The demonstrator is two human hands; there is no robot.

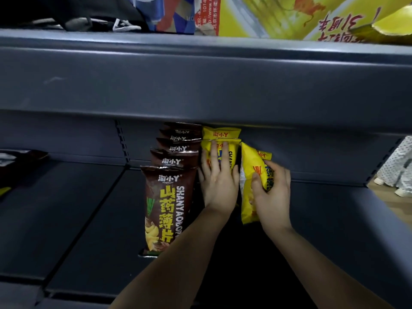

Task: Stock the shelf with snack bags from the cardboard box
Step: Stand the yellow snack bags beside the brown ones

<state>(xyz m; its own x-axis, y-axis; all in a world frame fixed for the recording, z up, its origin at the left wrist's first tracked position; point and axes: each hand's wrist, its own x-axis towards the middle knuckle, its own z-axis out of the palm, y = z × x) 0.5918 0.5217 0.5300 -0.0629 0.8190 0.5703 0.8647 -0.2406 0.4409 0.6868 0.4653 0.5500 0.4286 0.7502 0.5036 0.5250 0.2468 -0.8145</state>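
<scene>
Setting, head view: dark grey metal shelf board (66, 208) under a deeper grey upper shelf (200, 74); yellow printed packaging lies on the upper shelf, and the cardboard box is out of view.
Landmark: row of brown foil snack bags with yellow lettering (169, 197), standing upright one behind another at mid-shelf.
Yellow row: two yellow foil snack bags (221, 133) stand just right of the brown row, touching it, tops near the upper shelf's lip.
Left hand (219, 181): fingers straight and spread, palm pressed flat on the front yellow bag of that row, holding nothing, just right of the brown row.
Right hand (270, 188): fingers and thumb curled round a loose yellow snack bag with blue lettering (249, 166), further right of the brown row.
Key relation: the held bag's long axis runs upright, tilted slightly, top leaning away from the yellow row; its near edge sits just beside the left hand, a narrow gap between.
Nearer hand: the right hand already carries the bag; the left is nearer the slot.
Judgement: the bag likely needs to swing leftward and square up in front of the yellow row as the left hand steadies it.
Risk: the pressed bags may topple once released.
</scene>
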